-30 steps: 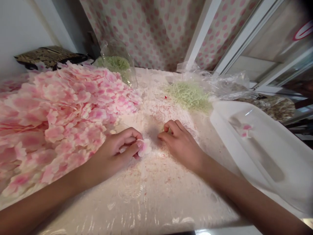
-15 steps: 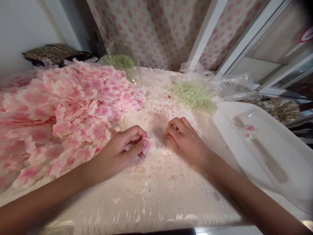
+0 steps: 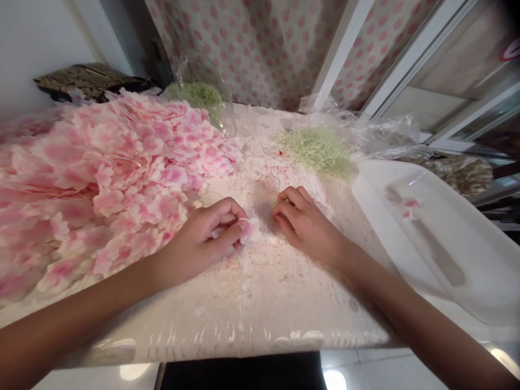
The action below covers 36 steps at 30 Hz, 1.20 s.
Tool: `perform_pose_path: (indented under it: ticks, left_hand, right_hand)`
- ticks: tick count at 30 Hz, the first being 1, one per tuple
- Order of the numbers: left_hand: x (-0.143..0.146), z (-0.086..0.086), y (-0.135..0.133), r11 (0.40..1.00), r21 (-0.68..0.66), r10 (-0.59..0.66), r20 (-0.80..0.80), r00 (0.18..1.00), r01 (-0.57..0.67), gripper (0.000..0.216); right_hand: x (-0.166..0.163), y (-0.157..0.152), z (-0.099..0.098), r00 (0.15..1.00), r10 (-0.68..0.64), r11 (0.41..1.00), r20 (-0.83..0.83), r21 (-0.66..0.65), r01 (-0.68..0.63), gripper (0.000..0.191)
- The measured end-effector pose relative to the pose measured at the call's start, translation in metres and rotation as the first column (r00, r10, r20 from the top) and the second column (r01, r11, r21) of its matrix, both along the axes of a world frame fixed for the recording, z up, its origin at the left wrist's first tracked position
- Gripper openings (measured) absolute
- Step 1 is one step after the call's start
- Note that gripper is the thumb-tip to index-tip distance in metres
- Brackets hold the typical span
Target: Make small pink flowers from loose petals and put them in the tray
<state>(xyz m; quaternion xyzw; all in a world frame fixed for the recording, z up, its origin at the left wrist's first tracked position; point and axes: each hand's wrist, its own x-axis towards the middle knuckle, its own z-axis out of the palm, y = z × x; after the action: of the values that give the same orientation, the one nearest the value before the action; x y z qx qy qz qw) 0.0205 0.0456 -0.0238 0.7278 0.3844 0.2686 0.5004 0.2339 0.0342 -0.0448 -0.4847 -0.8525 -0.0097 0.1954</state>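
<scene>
Your left grip (image 3: pixel 199 238) is nearly closed, with the thumb and fingers curled together around the edge of a soft, pale pink fabric blossom (image 3: pixel 249 230). The blossom sits just off your fingertips, above the middle of the surface, and part of it is hidden by your hand. It looks very light, thin and limp, so it will likely bend and crease under any pressure. Its firmest hold is probably near the centre, pinched lightly, since the ruffled edges may fold or slip.

Your right grip (image 3: pixel 303 225) rests near the blossom, its fingers curled and its thumb and forefinger pressed together. Whatever lies between them, if anything, is too small or too hidden to tell.

To your left lies a large heap of pink-and-white fabric petals (image 3: pixel 101 184), close beside your left hand. Ahead, a tuft of pale green shredded filler (image 3: pixel 319 151) sits on the surface (image 3: pixel 260 309), which is covered in clear plastic film and scattered with fine pink specks. To your right, a long white plastic tray (image 3: pixel 406 173) holds a small pink petal (image 3: pixel 411 208).
</scene>
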Motion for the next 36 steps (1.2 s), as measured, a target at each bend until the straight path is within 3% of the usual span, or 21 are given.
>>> perform_pose_path:
  ticks: [7,19,26,31,36]
  left_hand:
    - [0.000,0.000,0.003,0.982,0.166,0.084,0.049,0.995,-0.091,0.007]
    - [-0.001,-0.008,0.005,0.957,0.288,-0.002,-0.078,0.997,0.025,0.006]
    - [-0.006,-0.007,0.006,0.876,0.477,0.057,-0.241,0.969,0.067,0.005]
    - [-0.006,-0.010,0.005,0.878,0.475,0.079,-0.252,0.965,0.052,0.012]
    - [-0.003,-0.012,0.001,0.920,0.390,0.044,-0.188,0.981,0.034,0.011]
  right_hand:
    - [0.005,0.002,-0.004,0.979,0.004,0.990,-0.204,0.135,0.024,0.012]
    - [0.009,0.002,0.002,0.968,0.094,0.985,-0.234,0.164,-0.056,0.023]
    - [0.014,0.001,0.002,0.966,0.117,0.982,-0.231,0.173,-0.077,0.030]
    - [0.016,0.001,0.002,0.947,0.160,0.979,-0.277,0.170,-0.116,0.026]
    - [0.005,-0.009,0.001,0.873,0.173,0.977,-0.456,0.194,-0.092,0.020]
